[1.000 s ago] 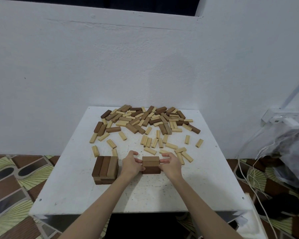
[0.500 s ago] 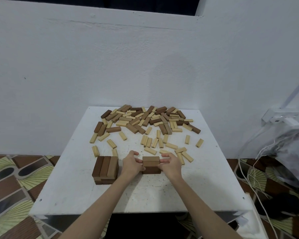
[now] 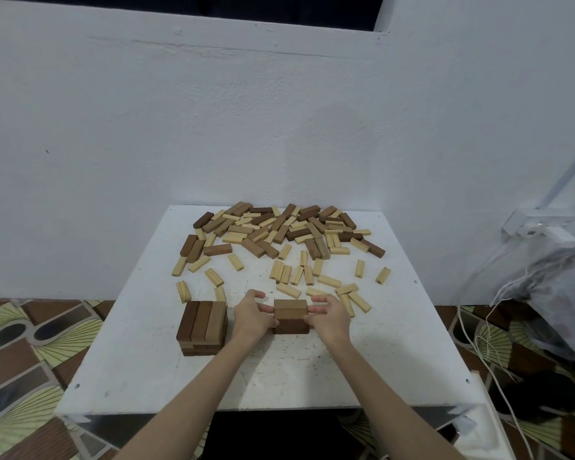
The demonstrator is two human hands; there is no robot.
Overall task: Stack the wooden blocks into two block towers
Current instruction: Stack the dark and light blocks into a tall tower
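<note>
The small dark-wood stack sits on the white table near its front middle, and we see it caught between our two hands: a lower dark layer with lighter brown blocks laid crosswise on top. Our left hand presses its fingertips against the stack's left end, thumb lifted above; our right hand meets the right end the same way, fingers curled in. Both hands are closed narrowly on the stack, squeezing it from the sides (how many blocks make up the upper layer we cannot tell).

Just left of our left hand stands the taller block tower, three dark blocks side by side on top, with crossed layers beneath. It does not touch the hand.

Beyond the hands, the loose blocks lie scattered toward the table's far edge, pale and dark mixed, a few pale ones close to our right fingers.
</note>
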